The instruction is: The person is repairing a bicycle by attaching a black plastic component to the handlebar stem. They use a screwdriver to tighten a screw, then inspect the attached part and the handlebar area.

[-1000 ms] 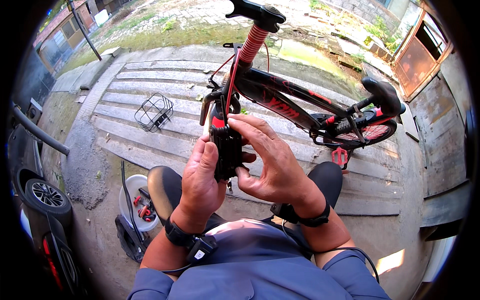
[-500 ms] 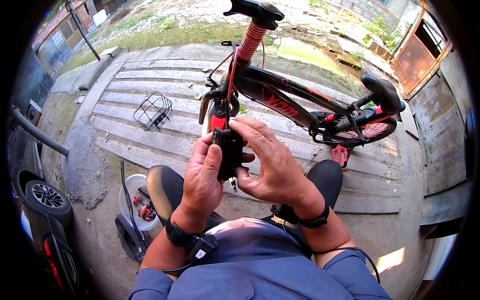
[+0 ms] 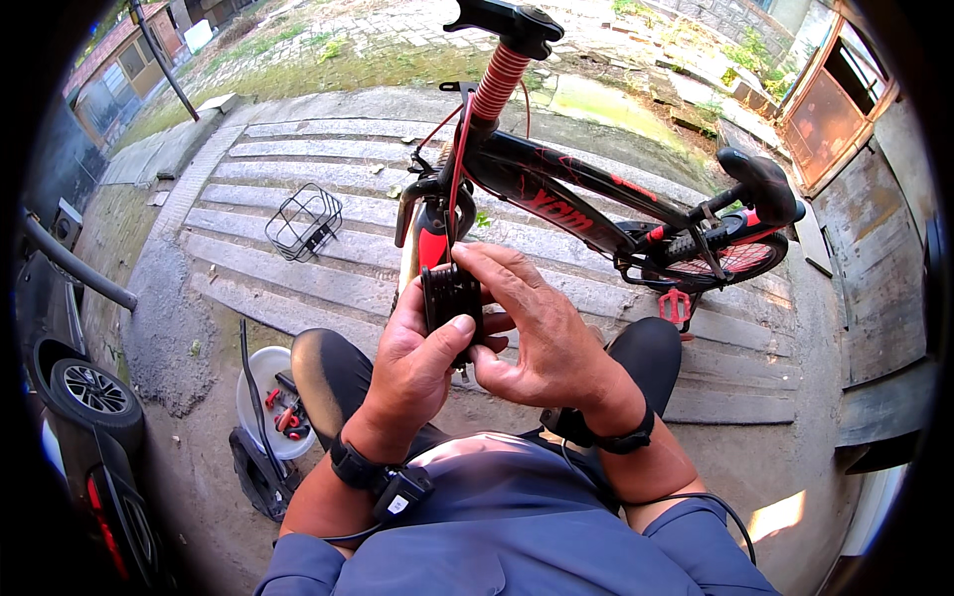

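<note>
Between my two hands, in front of the bicycle, is a black ribbed block [image 3: 449, 303] with a small silvery piece at its lower end. Its exact kind I cannot make out. My left hand [image 3: 415, 348] is closed around its left side, the thumb laid across its face. My right hand [image 3: 542, 333] grips it from the right, index fingertip at the top edge and thumb near the bottom; the fingers behind it are partly hidden. Just beyond stands a black and red bicycle [image 3: 556, 199], its bare stem [image 3: 517, 30] showing no handlebar.
A black wire basket [image 3: 306, 221] lies on the stone slabs at left. Beside my left knee sits a white basin [image 3: 260, 382] with red and black parts, near a black bag [image 3: 256, 475]. A parked dark car [image 3: 94, 397] is at far left, a rusty metal door [image 3: 823, 114] at right.
The black block has turned slightly in my hands, and my left thumb has slid right across its face. The silvery piece at its lower end is less visible. The bicycle has stayed put.
</note>
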